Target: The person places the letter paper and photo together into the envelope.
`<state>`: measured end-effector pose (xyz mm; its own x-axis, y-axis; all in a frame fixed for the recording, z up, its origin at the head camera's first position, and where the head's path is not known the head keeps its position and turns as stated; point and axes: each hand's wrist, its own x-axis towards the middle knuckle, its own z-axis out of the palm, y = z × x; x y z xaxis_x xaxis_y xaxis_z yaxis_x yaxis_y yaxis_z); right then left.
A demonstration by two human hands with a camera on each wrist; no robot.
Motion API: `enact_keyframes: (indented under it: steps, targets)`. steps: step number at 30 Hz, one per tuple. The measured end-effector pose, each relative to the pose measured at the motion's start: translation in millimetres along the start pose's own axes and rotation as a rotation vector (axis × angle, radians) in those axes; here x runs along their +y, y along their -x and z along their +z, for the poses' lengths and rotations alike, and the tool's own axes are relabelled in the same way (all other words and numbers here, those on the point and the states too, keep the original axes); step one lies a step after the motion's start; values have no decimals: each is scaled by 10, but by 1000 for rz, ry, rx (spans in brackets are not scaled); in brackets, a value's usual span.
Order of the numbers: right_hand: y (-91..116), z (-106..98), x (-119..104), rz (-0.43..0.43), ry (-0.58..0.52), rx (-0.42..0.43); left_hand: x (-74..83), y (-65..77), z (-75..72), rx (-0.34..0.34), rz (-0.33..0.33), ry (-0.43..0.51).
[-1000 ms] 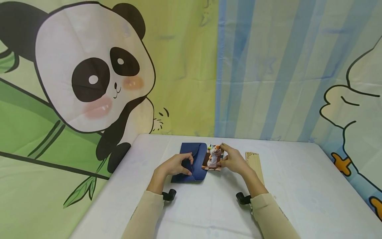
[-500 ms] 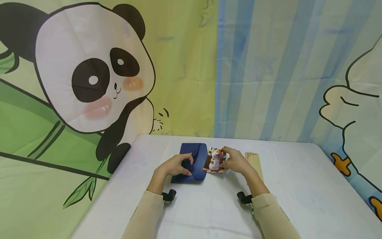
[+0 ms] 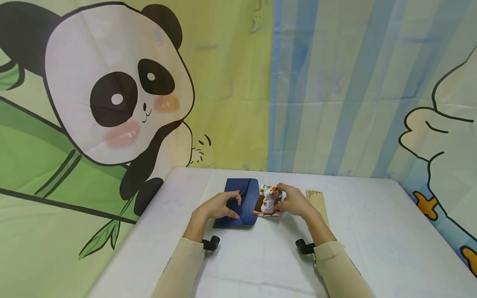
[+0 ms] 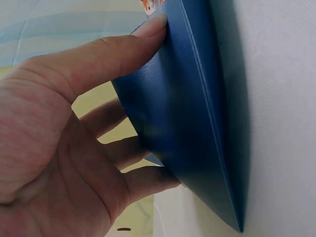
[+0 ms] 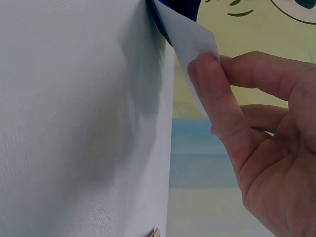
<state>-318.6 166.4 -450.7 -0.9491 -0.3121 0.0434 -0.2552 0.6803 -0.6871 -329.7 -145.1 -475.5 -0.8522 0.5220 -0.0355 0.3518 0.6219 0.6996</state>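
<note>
A dark blue envelope (image 3: 250, 209) sits on the white table, its flap side facing up in the head view. My left hand (image 3: 217, 207) grips it, thumb on one face and the other fingers at its far edge, as the left wrist view shows. Just to the right, my right hand (image 3: 297, 201) pinches a small picture card (image 3: 267, 203) with a cartoon hamster in white on it. In the right wrist view the card's plain white back (image 5: 190, 42) shows between thumb and fingers, and its far end meets the blue envelope (image 5: 185, 9).
A beige strip with a dark printed pattern at its top (image 3: 316, 198) lies right of the card, partly behind the right wrist. A white cloth covers the table (image 3: 257, 265). Behind it hangs a curtain with a panda (image 3: 123, 95) and blue stripes.
My right hand and the hamster card have shifted slightly right and toward me since a second ago, and hardly moved in the last half second. The left hand and envelope stay put.
</note>
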Motion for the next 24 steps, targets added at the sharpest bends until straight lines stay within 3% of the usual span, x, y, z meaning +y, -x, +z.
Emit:
enact_keyframes:
  steps: [9, 19, 24]
  targets:
    - [-3, 20, -27, -23, -15, -23, 7, -2, 6, 5, 2, -6]
    - [38, -23, -18, 20, -50, -47, -17, -9, 9, 0, 14, -12]
    - [15, 16, -24, -7, -77, -50, -14, -9, 10, 1, 11, -19]
